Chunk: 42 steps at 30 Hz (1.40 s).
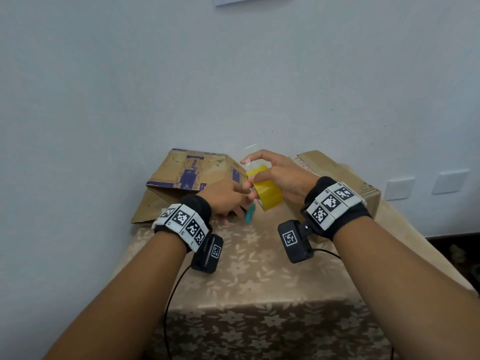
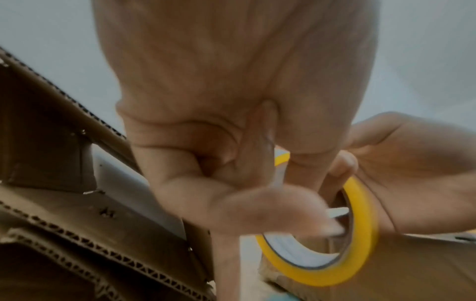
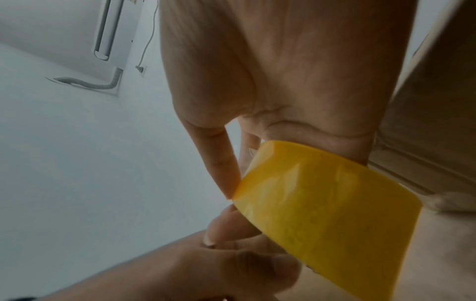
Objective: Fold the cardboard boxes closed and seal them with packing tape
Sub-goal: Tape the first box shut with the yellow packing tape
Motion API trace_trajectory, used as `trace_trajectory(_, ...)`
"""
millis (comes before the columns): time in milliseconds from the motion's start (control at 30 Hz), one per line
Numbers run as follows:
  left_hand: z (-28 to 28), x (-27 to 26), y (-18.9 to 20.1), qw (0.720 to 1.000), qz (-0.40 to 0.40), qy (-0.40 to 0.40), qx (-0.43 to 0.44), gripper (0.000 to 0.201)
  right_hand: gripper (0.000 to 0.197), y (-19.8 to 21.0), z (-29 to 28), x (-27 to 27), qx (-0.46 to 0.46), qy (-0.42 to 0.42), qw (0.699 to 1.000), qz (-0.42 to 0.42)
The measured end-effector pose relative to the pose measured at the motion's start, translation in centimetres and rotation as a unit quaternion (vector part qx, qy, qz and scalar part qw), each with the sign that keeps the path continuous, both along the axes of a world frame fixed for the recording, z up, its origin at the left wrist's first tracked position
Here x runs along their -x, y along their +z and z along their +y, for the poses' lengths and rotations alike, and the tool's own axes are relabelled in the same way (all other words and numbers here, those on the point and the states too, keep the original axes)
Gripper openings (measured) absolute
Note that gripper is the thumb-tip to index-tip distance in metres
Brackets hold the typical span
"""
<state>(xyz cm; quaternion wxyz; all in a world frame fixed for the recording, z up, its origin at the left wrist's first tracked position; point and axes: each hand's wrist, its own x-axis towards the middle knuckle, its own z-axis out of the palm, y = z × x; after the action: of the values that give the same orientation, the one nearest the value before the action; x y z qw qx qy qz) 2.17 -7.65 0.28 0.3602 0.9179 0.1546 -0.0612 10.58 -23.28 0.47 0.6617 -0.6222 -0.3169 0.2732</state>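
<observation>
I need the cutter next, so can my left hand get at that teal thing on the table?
Probably yes. The left hand is right beside the teal object on the tablecloth, nothing between them. Whether it is a cutter is too blurred to tell.

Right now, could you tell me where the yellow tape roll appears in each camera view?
Head: tape roll at centre, held by the right hand.
Left wrist: lower right, seen edge-on as a ring.
Right wrist: lower right, its broad face showing.
Shared landmark: the right hand holding it.
</observation>
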Motion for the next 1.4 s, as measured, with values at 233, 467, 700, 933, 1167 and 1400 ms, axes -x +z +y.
trace_trajectory(233,0.1,-0.5,2.0,0.947,-0.159,0.145,0.240,0.047,0.037,0.2,0.0,0.0,0.009,-0.005,1.000,0.004)
trace_trajectory(467,0.8,-0.9,1.3,0.909,-0.233,0.150,0.310,0.039,0.040,0.4,0.1,0.3,0.020,0.010,1.000,-0.008)
trace_trajectory(700,0.7,-0.7,1.7,0.873,-0.333,0.158,0.319,0.019,0.040,0.4,0.3,0.5,0.032,0.014,0.999,-0.023)
trace_trajectory(933,0.2,-0.9,1.4,0.890,-0.380,0.114,0.224,0.009,0.046,0.4,0.7,0.6,0.021,-0.007,1.000,0.013)
trace_trajectory(1167,-0.3,-1.3,1.3,0.885,-0.406,0.101,0.206,0.005,0.025,0.1,0.7,0.6,0.039,-0.018,0.999,0.010)
trace_trajectory(1400,-0.4,-1.4,1.3,0.882,-0.427,0.099,0.175,0.009,0.006,-0.1,1.0,0.3,0.032,-0.012,0.999,-0.002)
